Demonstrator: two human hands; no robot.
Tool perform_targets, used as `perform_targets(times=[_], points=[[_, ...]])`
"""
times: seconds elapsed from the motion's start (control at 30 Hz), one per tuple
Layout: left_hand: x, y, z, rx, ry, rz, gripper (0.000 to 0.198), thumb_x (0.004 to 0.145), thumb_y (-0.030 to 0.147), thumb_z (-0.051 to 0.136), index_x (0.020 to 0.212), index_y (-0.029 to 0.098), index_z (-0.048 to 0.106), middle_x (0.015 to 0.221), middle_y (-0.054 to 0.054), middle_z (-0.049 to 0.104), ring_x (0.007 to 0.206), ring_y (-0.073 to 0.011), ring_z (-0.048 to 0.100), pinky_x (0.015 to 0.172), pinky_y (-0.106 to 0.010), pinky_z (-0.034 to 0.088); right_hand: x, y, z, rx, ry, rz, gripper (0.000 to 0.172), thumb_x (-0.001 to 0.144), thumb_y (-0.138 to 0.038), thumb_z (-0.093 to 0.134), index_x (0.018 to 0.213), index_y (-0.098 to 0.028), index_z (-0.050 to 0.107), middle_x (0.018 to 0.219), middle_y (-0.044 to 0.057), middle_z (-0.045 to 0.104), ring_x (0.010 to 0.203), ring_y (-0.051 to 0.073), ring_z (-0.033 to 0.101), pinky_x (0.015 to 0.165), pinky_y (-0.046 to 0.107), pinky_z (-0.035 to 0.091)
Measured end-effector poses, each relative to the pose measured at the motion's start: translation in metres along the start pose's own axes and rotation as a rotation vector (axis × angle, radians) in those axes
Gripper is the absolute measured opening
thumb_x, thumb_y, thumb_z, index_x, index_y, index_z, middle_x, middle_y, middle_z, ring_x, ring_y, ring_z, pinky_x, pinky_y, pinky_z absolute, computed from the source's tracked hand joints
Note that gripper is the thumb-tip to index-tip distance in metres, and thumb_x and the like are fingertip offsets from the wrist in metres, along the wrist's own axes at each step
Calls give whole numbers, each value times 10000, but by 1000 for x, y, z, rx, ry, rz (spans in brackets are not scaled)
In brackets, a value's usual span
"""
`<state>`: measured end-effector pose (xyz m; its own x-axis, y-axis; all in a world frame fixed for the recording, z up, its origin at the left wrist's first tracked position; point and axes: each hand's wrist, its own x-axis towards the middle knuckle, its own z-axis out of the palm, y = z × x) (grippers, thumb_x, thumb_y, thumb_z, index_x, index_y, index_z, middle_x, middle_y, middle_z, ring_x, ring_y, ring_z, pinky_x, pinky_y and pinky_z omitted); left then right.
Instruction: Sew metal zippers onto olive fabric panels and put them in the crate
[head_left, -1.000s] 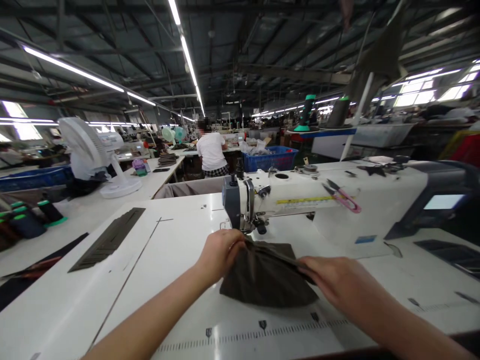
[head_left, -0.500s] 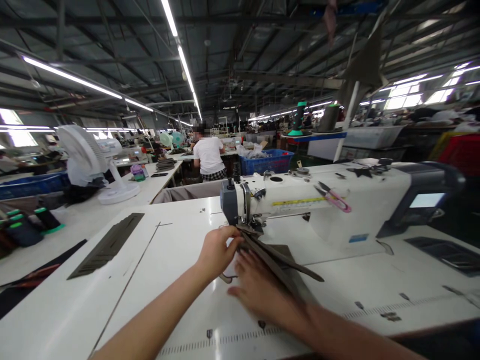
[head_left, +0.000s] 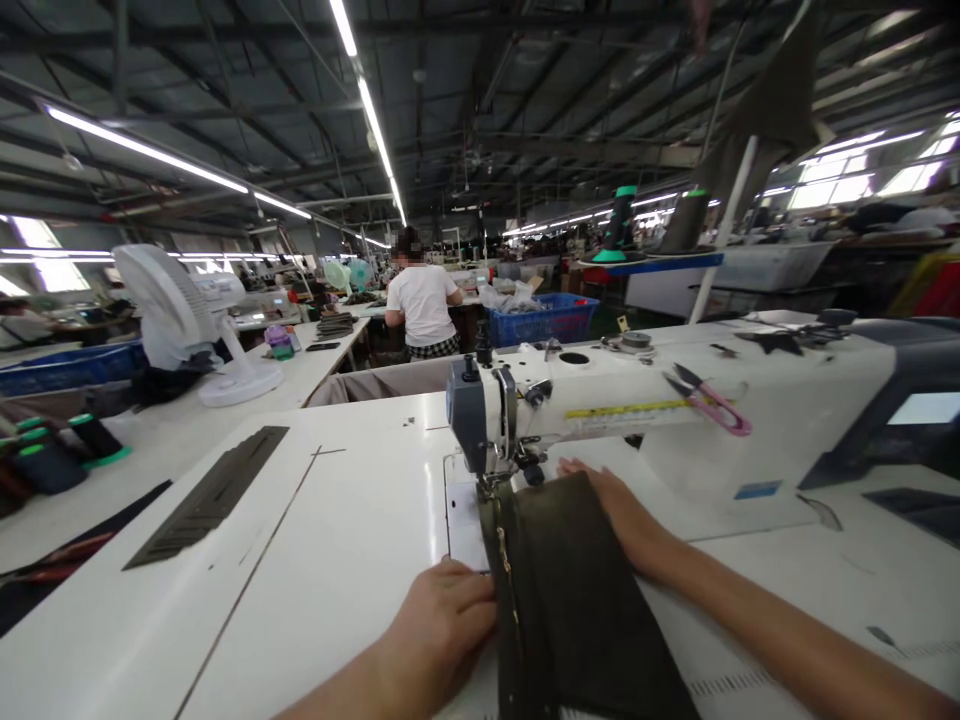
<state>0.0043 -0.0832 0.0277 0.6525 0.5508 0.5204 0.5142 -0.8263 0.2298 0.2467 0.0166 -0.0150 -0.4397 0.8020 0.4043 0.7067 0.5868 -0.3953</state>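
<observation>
A dark olive fabric panel [head_left: 592, 590] lies under the needle area of the white sewing machine [head_left: 517, 430] and runs down towards me. Along its left strip shows a broken gold-coloured line, like zip teeth [head_left: 505, 560]. My left hand [head_left: 446, 625] is closed at the strip's left edge, its fingertips partly hidden against the cloth. Behind the panel's upper right edge, my right hand [head_left: 619, 505] has its fingers stretched out towards the machine head; the cloth covers part of it.
Pink-handled scissors [head_left: 709, 400] rest on the machine arm. On the left of the table lies a stack of olive strips [head_left: 210, 495]. A white fan [head_left: 172, 310] and thread cones [head_left: 94, 440] stand farther left. A person in a white shirt [head_left: 424, 305] sits ahead near a blue crate [head_left: 544, 320].
The cloth, bunched at the needle before, now lies spread towards me. My left hand has come down nearer to me. My right hand has gone to the panel's far right side.
</observation>
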Motion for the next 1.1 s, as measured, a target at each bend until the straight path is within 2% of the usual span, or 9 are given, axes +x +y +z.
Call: perform_targets(times=[0.1, 0.2, 0.33, 0.47, 0.53, 0.7, 0.8, 0.93, 1.1], points=[[-5, 3, -5, -32, -123, 0, 227, 796, 87, 365, 840, 175, 569, 803, -78, 631, 685, -169, 585, 664, -305, 468, 5, 29, -12, 147, 40, 108, 419, 890, -374, 295, 1081, -161, 602, 1155, 107, 596, 1105, 239, 520, 979, 438, 356], [5, -2, -9, -14, -108, -156, 253, 791, 108, 396, 961, 181, 569, 983, -102, 611, 922, -210, 575, 813, -360, 457, 4, 26, -17, 260, 132, 240, 473, 887, -453, 251, 867, -201, 650, 905, 81, 660, 915, 226, 600, 844, 357, 451], [17, -11, -4, 74, -217, -276, 373, 744, 183, 499, 1114, 217, 537, 1159, -81, 564, 1200, -271, 408, 1034, -499, 262, 3, 10, -14, 226, 102, 339, 361, 766, -510, 479, 847, -189, 622, 710, 45, 623, 694, 219, 590, 688, 349, 462], [17, -11, 1, 126, -292, -294, 454, 740, 249, 535, 1192, 230, 497, 1208, -75, 547, 1257, -275, 347, 1085, -533, 112, 11, 5, -16, 246, 106, 430, 264, 729, -368, 541, 896, -164, 553, 741, 38, 627, 680, 180, 593, 646, 291, 459], [16, -9, 1, 156, -280, -307, 446, 736, 262, 544, 1179, 226, 512, 1219, -84, 542, 1256, -281, 352, 1079, -534, 137, 19, 3, -19, 158, 85, 426, 246, 753, -354, 535, 899, -157, 553, 767, 46, 637, 699, 174, 604, 635, 268, 454], [17, -8, 3, 201, -249, -296, 362, 722, 264, 543, 1080, 214, 570, 1176, -88, 569, 1209, -282, 407, 1073, -532, 165, 33, -2, -20, -60, -20, 393, 298, 865, -378, 429, 668, -187, 545, 669, 29, 630, 632, 170, 592, 537, 243, 380], [16, -9, 7, 219, -251, -298, 306, 723, 251, 528, 1017, 194, 586, 1103, -89, 597, 1151, -272, 451, 1087, -522, 128, 29, -2, -13, -215, -27, 385, 217, 900, -310, 403, 817, -192, 566, 732, 48, 651, 696, 200, 607, 559, 255, 350], [14, -8, 9, 251, -256, -320, 276, 715, 249, 526, 978, 188, 587, 1066, -86, 606, 1128, -278, 452, 1088, -529, 114, 24, -7, -9, -396, -77, 324, 201, 907, -267, 413, 903, -155, 579, 671, 89, 646, 618, 241, 605, 527, 284, 334], [15, -6, 9, 245, -243, -351, 272, 711, 283, 554, 959, 179, 598, 1038, -88, 611, 1106, -285, 459, 1086, -521, 130, 27, -39, -18, -503, -53, 111, 227, 862, -69, 384, 876, -112, 607, 911, 164, 632, 879, 287, 570, 720, 376, 396]])
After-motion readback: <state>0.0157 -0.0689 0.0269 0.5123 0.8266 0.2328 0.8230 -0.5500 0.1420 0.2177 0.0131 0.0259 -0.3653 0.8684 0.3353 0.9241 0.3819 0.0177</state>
